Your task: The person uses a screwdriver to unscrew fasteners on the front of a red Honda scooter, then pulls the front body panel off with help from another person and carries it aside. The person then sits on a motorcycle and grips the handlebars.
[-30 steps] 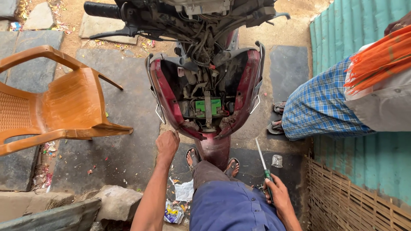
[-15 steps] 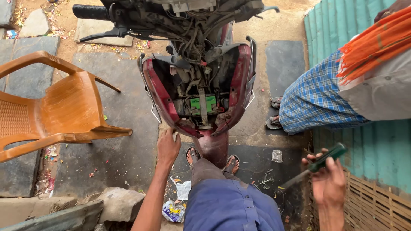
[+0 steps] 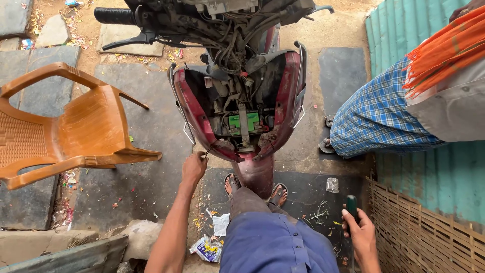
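Closest in, your right hand [image 3: 359, 231] is curled tight around the dark green handle of a screwdriver [image 3: 351, 206], held low beside your blue-trousered knee, with the shaft hidden from view. Your left hand [image 3: 194, 168] reaches further forward, fingers pinched shut on a small dark fastener [image 3: 207, 150] at the lower left edge of the scooter [image 3: 242, 101]; what exactly that piece is you cannot tell. The scooter stands just ahead of both hands, its glossy maroon side panels curving around an open, grimy cavity of black wiring and a bright green battery [image 3: 242, 122]. Left of your left hand sits a smooth orange plastic chair [image 3: 76, 131] with a woven-pattern back. Beyond your right hand stands a person in a blue checked cloth [image 3: 379, 116], before a corrugated teal sheet.
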